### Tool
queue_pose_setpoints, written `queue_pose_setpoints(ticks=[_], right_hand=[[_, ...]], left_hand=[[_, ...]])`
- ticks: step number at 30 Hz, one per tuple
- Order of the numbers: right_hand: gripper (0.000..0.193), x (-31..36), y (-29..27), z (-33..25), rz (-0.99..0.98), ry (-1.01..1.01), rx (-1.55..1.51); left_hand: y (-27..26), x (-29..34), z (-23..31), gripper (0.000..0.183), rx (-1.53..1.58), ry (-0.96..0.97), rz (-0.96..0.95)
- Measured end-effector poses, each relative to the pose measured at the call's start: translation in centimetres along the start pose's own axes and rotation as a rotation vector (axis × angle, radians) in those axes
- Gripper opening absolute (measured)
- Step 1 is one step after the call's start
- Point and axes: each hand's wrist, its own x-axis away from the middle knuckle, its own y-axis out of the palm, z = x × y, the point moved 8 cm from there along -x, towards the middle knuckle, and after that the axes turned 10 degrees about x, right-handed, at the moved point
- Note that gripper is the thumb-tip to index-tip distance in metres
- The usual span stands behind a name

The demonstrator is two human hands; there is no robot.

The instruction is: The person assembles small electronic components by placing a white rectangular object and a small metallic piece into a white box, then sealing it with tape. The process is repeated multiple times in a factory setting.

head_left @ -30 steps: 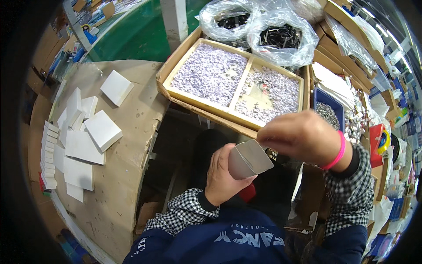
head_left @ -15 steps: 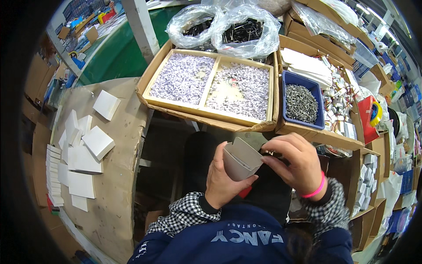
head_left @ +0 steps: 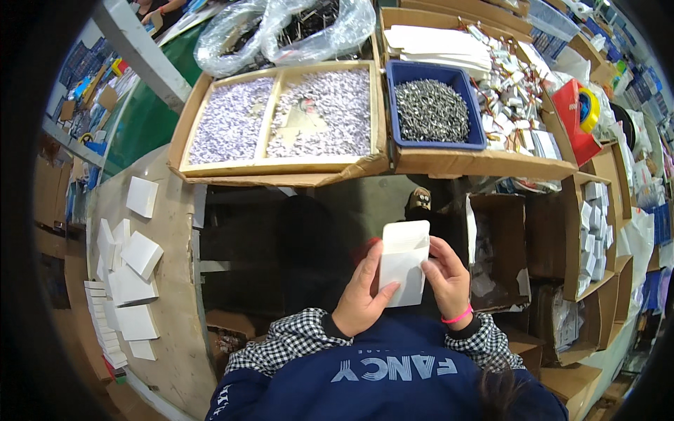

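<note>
I hold a small white carton (head_left: 403, 279) upright in front of my chest, with its top flap standing up. My left hand (head_left: 359, 295) grips the carton's left side, thumb across its front. On the other side my right hand (head_left: 446, 279), with a pink band at the wrist, closes on the right edge near the top. Whatever is inside the carton does not show. Over on the left table lies a loose group of white cartons (head_left: 135, 284), with a row of narrow white ones beside them.
Ahead stands a divided wooden tray (head_left: 268, 116) of small whitish pieces. To its right are a blue bin (head_left: 442, 144) of small metal parts and a cardboard box with small wired parts. Clear bags (head_left: 210, 59) of black pieces lie behind. Cardboard boxes (head_left: 554, 231) stand at right.
The carton has turned upright, its front now facing me. My right hand has come in from the small dark item it pinched to the carton's right side. The view has shifted.
</note>
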Motion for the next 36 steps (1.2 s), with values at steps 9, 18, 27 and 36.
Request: queue_pose_setpoints(ticks=[9,18,27,36], right_hand=[[0.037,3.5,-0.5,4.3,-0.016,0.152,0.009],[0.018,2.1,0.2,3.5,0.022,0.151,-0.009],[0.017,0.8,0.8,1.6,-0.296,-0.023,0.199],[0.020,0.7,0.4,0.5,-0.347,0.022,0.145]], left_hand=[[-0.7,2.6,-3.2,0.049,0.284,-0.353,-0.066],[-1.7,1.6,-3.2,0.009,0.463,-0.326,0.099],[-1.9,0.9,-3.5,0.023,0.774,-0.445,0.188],[-0.8,0.5,-1.7,0.035,0.732,-0.366,-0.154]])
